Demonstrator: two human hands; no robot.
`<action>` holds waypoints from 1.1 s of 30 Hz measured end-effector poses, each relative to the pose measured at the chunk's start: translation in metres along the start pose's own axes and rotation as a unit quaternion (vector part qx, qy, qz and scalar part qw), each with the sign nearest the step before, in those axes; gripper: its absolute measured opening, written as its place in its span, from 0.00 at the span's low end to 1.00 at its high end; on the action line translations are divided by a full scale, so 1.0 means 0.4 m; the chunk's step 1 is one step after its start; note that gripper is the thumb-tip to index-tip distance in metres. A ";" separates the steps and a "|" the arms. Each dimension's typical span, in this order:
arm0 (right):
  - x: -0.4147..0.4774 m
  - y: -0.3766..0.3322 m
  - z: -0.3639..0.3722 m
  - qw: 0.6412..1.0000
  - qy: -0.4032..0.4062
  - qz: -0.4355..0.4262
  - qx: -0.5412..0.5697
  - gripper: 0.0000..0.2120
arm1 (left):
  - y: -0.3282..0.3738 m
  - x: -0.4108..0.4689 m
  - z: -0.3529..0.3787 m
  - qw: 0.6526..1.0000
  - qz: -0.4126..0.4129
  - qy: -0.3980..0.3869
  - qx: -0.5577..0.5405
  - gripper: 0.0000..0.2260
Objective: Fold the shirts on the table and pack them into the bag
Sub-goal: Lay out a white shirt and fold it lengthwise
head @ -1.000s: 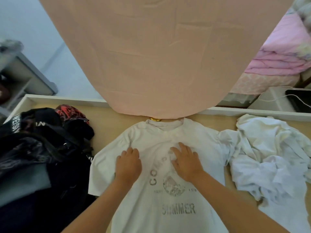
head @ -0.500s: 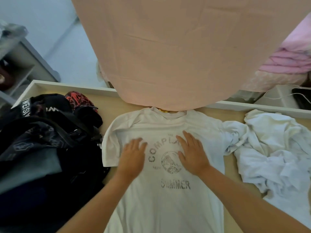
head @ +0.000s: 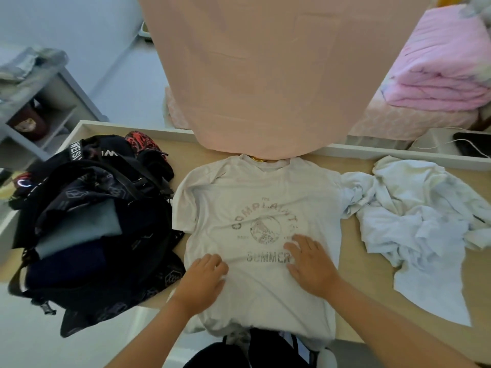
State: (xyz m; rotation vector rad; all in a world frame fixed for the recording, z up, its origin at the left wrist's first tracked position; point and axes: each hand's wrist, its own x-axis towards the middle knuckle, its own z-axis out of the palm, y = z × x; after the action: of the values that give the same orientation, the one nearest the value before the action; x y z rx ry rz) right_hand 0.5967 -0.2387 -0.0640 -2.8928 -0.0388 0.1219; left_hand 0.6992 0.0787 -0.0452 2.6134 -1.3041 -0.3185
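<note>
Left hand (head: 203, 281): resting palm-down on the lower left of the white cotton T-shirt with faded grey print (head: 255, 197), fingers loosely bent, gripping nothing
T-shirt: lying face up, spread out on the light wooden table (head: 364, 256), hem reaching over the near edge
Right hand (head: 309, 264): pressing flat just right of the word SUMMER, fingers straight and slightly apart
Smoothing: likely going best by sliding both palms outward, keeping the cloth taut before folding the sleeves in
Black patterned fabric bag (head: 101, 235): sitting open at the left, holding dark folded clothes, just beside the near sleeve
Peach-pink hanging cloth (head: 265, 75): dangling over the collar, hiding part of it
Crumpled heap of pale shirts (head: 419, 221): crowding the right sleeve, probably needing nudging aside
</note>
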 end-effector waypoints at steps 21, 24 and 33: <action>-0.182 -0.104 -0.201 0.896 -0.163 0.267 0.316 0.09 | -0.038 -0.085 -0.215 0.933 -0.142 -0.252 -0.215 0.04; -0.104 -0.073 -0.276 0.896 -0.143 0.287 0.308 0.05 | -0.044 0.005 -0.295 0.928 -0.170 -0.239 -0.229 0.09; 0.074 0.001 -0.268 0.943 0.095 0.287 0.137 0.22 | -0.032 0.207 -0.189 0.972 -0.119 0.134 -0.152 0.19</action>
State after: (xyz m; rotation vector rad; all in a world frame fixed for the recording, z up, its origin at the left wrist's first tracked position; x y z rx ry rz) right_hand 0.6354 -0.2638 0.0370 -2.5340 0.7908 -0.0494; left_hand 0.7785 0.0262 0.0154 2.4442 -0.7888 -0.1752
